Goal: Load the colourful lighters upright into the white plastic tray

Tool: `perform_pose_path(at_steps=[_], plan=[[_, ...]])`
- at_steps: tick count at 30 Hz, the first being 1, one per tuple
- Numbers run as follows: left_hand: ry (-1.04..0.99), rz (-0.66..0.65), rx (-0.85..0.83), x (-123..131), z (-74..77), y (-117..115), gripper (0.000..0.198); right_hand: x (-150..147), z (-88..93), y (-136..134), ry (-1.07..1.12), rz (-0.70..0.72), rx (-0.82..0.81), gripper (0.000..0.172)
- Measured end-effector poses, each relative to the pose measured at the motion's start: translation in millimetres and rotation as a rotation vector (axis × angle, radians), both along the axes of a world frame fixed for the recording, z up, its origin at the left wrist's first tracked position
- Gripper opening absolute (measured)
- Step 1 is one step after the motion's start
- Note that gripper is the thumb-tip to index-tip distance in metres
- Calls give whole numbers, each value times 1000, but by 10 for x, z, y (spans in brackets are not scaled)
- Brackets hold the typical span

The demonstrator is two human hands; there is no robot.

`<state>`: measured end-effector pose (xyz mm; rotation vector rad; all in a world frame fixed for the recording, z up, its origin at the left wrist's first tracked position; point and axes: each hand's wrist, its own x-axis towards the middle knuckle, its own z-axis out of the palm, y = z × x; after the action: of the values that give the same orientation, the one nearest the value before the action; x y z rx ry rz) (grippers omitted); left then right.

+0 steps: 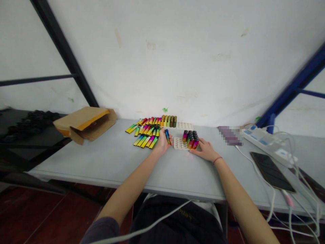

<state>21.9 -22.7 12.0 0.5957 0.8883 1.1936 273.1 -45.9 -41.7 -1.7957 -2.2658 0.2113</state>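
Left hand (164, 140): grip closed on shiny multicoloured tube (167, 135). Right hand (207, 150): grip part-open beside white perforated tray (178, 143), nearer bench's (182, 176) rear edge.

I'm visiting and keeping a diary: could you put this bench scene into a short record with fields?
Left hand: holding one shiny tube
Right hand: beside dark-topped upright tubes
Front tray: partly filled
Back tray: gold-topped tubes toward its left
Left side: rainbow tubes lying down, open cardboard box
Right side: smartphone, power strip
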Motion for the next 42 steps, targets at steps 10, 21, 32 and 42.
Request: perform_pose_path(at_steps=[10, 21, 32, 42], plan=[[549, -47, 720, 229, -16, -16, 12, -3, -2, -5, 13, 5, -3, 69], [605, -108, 711, 261, -235, 55, 20, 10, -34, 11, -2, 9, 9, 67], [1611, 218, 633, -99, -48, 37, 37, 7, -6, -6, -3, 1, -22, 71], [1874, 52, 570, -183, -195, 83, 30, 16, -13, 12, -6, 4, -21, 70]])
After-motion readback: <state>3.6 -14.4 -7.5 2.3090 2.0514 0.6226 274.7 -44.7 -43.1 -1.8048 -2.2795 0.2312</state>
